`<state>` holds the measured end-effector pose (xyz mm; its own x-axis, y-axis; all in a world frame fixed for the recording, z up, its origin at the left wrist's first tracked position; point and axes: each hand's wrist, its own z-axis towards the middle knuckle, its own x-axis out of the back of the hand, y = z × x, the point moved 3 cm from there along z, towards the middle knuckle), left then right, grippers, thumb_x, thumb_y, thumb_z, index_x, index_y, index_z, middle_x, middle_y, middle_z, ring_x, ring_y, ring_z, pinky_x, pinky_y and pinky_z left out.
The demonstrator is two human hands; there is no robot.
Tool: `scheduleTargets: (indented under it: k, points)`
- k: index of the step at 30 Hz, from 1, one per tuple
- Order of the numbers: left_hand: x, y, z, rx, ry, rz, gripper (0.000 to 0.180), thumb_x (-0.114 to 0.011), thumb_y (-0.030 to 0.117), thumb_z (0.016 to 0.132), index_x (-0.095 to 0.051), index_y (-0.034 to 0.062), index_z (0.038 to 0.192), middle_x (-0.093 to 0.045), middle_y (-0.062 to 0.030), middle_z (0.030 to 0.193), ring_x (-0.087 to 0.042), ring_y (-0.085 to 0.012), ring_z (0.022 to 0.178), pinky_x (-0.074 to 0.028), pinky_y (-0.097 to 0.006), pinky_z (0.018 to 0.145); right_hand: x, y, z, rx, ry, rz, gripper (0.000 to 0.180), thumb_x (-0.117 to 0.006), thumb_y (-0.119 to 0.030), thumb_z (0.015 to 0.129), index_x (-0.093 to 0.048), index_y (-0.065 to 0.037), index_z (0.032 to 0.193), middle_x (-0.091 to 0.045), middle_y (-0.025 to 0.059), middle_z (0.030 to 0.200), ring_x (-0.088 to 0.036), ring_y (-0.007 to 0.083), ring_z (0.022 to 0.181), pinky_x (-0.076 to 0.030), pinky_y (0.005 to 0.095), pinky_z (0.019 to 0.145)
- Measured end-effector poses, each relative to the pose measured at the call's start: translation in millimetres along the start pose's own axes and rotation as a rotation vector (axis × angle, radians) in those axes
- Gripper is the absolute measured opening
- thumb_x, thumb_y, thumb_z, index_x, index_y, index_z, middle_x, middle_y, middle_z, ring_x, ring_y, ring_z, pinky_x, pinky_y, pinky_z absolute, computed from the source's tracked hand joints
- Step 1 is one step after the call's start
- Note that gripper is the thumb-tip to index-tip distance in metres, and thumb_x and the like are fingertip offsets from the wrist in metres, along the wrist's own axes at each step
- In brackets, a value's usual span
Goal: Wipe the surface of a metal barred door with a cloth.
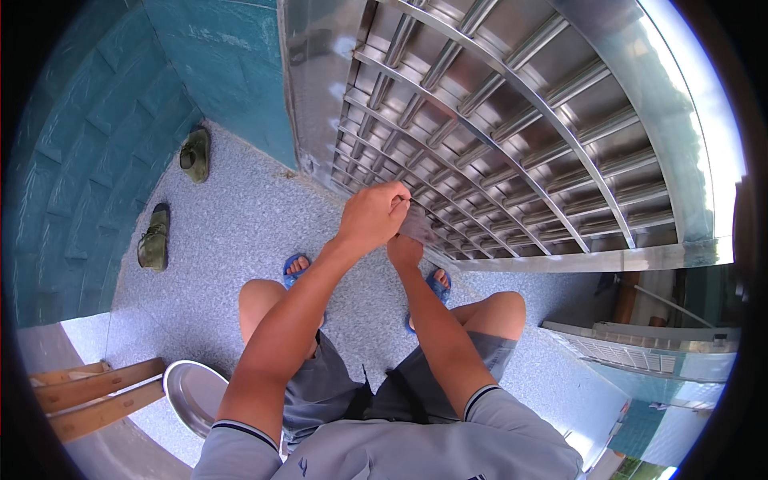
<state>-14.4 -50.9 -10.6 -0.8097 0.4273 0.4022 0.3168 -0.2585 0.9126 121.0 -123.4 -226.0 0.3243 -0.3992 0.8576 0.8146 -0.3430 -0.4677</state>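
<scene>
Left hand (372,214), fingers closed, gripped the grey cloth (418,224) at twelve o'clock; right hand (404,250), grip unclear, best steadied it against the steel gate (512,120).

Both forearms reach forward from the lower edge, converging ahead of the knees. Left hand (372,216) is closed in a pinch, knuckles up. Right hand (404,250) sits just below it, touching, fingers curled, mostly hidden.
</scene>
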Motion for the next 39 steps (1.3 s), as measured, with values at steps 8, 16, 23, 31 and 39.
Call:
scheduleTargets:
  k: [8,16,23,31,39]
  points:
    - [2,-2,-5,0.024,-0.053,0.082,0.016,-0.059,0.014,0.079,-0.062,0.0046,0.092,-0.066,-0.0114,0.081,-0.064,-0.0224,0.075,-0.048,-0.033,0.067,-26,-1,-2,-0.368,-0.27,0.014,0.038,-0.054,-0.03,0.079,-0.061,-0.002,0.103,-0.063,0.0192,0.099,-0.059,0.0364,0.092,-0.045,0.0465,0.081]
    - [11,-3,-6,0.001,-0.053,0.071,0.017,-0.059,0.016,0.08,-0.062,0.0044,0.092,-0.065,-0.012,0.079,-0.063,-0.0234,0.072,-0.047,-0.034,0.064,-34,3,14,-0.566,-0.48,0.123,0.04,-0.051,-0.034,0.079,-0.065,-0.002,0.099,-0.063,0.0221,0.1,-0.061,0.0365,0.091,-0.047,0.0431,0.082]
    - [5,0,-6,0.012,-0.103,0.085,0.017,-0.059,0.016,0.08,-0.062,0.0046,0.092,-0.066,-0.011,0.08,-0.064,-0.0227,0.073,-0.048,-0.033,0.065,20,2,-4,-0.938,-0.532,0.755,0.025,-0.051,-0.019,0.074,-0.063,-0.004,0.09,-0.064,0.0101,0.074,-0.063,0.0237,0.064,-0.047,0.0337,0.056]
    - [-2,-1,-5,-0.016,-0.097,0.083,0.016,-0.06,0.015,0.079,-0.062,0.0048,0.091,-0.066,-0.0106,0.08,-0.064,-0.0231,0.074,-0.048,-0.033,0.066,23,46,-46,-0.887,-0.105,1.347,0.016,-0.052,-0.012,0.079,-0.055,-0.01,0.094,-0.059,0.0026,0.083,-0.058,0.0136,0.071,-0.048,0.0285,0.063]
    - [-7,-1,-6,-0.021,-0.107,0.157,0.016,-0.061,0.016,0.079,-0.062,0.0053,0.09,-0.065,-0.0116,0.079,-0.063,-0.0245,0.074,-0.048,-0.034,0.065,37,9,-9,-0.76,0.136,1.505,0.015,-0.051,-0.012,0.084,-0.059,-0.002,0.09,-0.061,0.0083,0.083,-0.06,0.0177,0.071,-0.052,0.0318,0.064]
